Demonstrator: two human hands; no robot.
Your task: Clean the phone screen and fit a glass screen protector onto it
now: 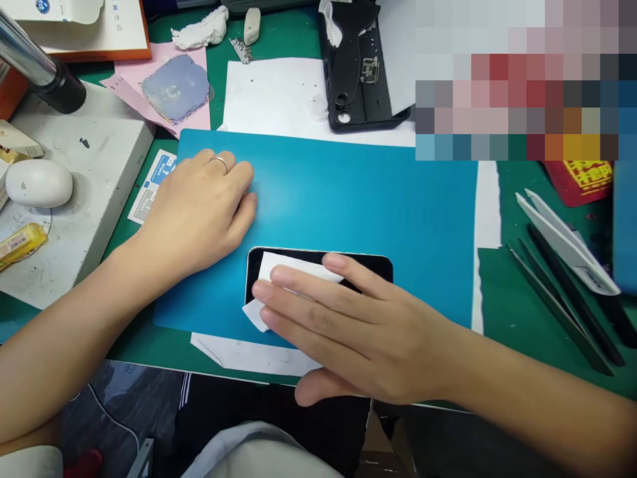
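A black phone [371,267] lies screen-up at the near edge of a blue mat [348,192]. My right hand [348,325] lies flat over it, fingers stretched out and pressing a white wipe [279,265] onto the glass. My left hand [204,206], with a ring on one finger, rests on the mat to the left of the phone with its fingers curled under; nothing shows in it.
White paper [273,93] and a black tray of parts [358,73] lie behind the mat. Black and white pry tools [562,265] sit at right on the green bench. At left are a white base plate [94,166], a white mouse-shaped object [37,182], and a wipe packet [152,186].
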